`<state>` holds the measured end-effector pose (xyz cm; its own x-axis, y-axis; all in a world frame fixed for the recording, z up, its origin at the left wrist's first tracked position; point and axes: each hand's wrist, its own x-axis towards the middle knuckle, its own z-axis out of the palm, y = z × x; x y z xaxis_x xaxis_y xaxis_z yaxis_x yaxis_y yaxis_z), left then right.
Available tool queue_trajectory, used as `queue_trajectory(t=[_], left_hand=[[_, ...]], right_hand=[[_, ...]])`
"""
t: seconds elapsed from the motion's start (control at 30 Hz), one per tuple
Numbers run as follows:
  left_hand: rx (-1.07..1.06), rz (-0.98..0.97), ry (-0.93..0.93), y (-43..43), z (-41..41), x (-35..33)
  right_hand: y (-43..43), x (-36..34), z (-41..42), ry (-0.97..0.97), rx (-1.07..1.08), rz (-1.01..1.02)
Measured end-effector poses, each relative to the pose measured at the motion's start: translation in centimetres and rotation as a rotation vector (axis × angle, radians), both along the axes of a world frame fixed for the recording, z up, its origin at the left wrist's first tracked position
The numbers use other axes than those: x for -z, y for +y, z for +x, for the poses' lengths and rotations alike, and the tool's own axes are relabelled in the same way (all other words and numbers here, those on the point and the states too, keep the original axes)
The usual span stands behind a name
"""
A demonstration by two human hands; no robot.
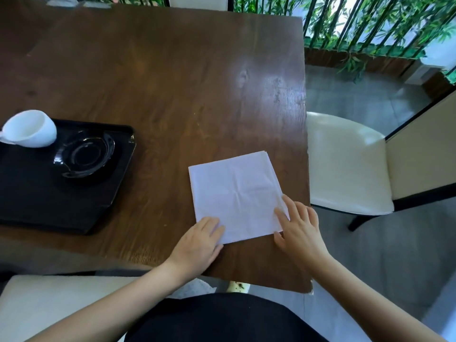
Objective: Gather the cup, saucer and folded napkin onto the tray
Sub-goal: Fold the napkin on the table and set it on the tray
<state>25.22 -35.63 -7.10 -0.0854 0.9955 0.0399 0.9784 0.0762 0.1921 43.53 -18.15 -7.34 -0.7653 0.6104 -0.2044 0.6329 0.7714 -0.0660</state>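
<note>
We look down on a dark wooden bench. The napkin, a white folded square, lies flat on it, close to the near right corner and a little askew to the edge. It is not on the tray, which sits well apart at the left side of the bench.

Our left hand rests on the napkin's near left corner. Its grip is slack, with the fingers straight and flat on the cloth, curled round nothing. Our right hand is at the near right corner with its fingers spread and straight. The fingertips press on the cloth along the right edge, and the thumb lies just off the near edge (we cannot tell whether it reaches under the corner). That grip too has closed on nothing that we can see.

On the black tray a glossy black saucer sits toward the far right part. The white cup lies tipped on its side at the tray's far left, just beside the saucer, with its mouth turned up toward us and its handle cut off by the picture's edge.

A cream chair stands at the right of the bench, and green bamboo rises beyond it.
</note>
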Motion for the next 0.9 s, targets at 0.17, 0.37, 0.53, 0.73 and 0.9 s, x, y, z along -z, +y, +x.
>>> queue_trajectory(t=[0.17,0.37,0.53,0.73,0.9], left_hand=[[0.054,0.142,0.136,-0.6,-0.2,0.4],[-0.108,0.142,-0.257,-0.3,-1.5,-1.0],[-0.248,0.097,-0.470,-0.1,-3.8,-1.2],[-0.441,0.058,-0.677,0.4,-6.8,-1.6],[-0.683,0.263,-0.804,3.4,-8.4,-1.9]], right_hand=[[-0.4,-0.2,1.2,-0.014,-0.229,-0.103],[0.6,-1.3,1.0,0.274,-0.238,-0.054],[2.5,-1.9,-0.1,0.448,-0.067,-0.311],[4.5,-2.8,-2.6,0.666,0.226,-0.639],[6.2,-2.4,-6.3,0.783,0.382,-0.612]])
